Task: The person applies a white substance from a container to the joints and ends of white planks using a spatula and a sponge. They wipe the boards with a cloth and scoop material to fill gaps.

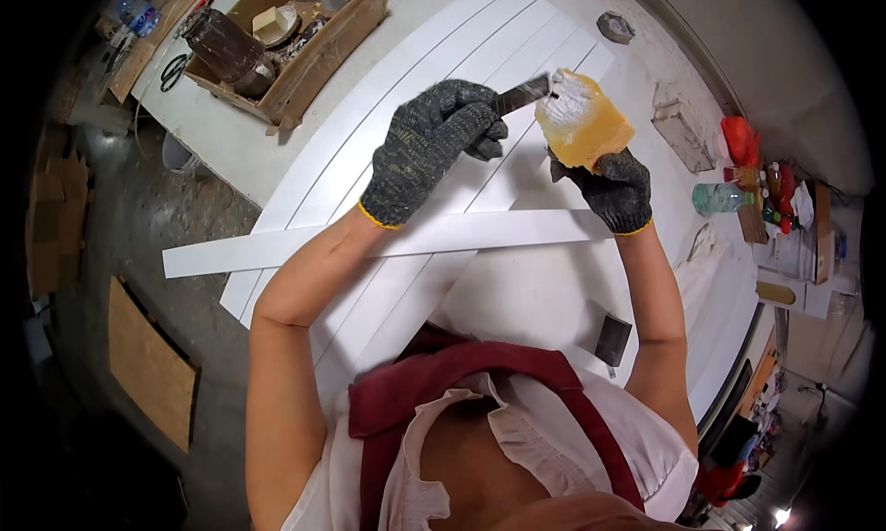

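Above white boards (pixel 369 134), a flat dark blade (pixel 523 95) is gripped by the gloved left hand (pixel 432 142), its long axis pointing right, slightly forward. A white-smeared yellow slab (pixel 591 130) is clasped by the gloved right hand (pixel 616 190).

Looks down from the wearer's head, through the left one of two side-by-side fisheyes; sits above the near side of the crosswise white strip (pixel 231 252), facing forward and down across it; takes in the maroon apron (pixel 517 356) from very near, on the wearer's side of it, with the left gloved hand (pixel 425 139) and right gloved hand (pixel 616 190) farther off, just beyond it; reaches to the cardboard box (pixel 332 60) well beyond its left end and the grey floor (pixel 138 226) left of it; shows upright, unmirrored, bending straight edges toward the rim.
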The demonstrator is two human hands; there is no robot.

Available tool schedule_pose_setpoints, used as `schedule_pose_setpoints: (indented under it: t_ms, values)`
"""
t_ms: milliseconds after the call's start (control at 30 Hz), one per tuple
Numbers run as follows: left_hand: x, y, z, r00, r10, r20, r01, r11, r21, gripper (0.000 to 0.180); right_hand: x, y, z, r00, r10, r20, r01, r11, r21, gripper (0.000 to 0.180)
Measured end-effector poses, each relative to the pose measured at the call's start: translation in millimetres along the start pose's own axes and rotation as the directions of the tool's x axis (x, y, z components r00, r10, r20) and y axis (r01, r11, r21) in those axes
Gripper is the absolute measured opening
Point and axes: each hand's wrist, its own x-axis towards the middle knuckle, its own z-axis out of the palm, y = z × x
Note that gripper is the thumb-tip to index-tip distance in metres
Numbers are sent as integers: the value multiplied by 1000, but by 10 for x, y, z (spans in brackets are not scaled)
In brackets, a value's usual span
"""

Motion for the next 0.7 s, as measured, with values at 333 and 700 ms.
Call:
schedule_pose_setpoints:
  t_ms: [333,700]
  values:
    - [-310,325,-265,992,52,113,-89,932,350,25,213,123,245,999,46,-17,-46,999,2,72]
    - [-771,369,-871,995,52,-82,-52,999,9,26,821,402,912,948,191,255,-177,981,-78,65]
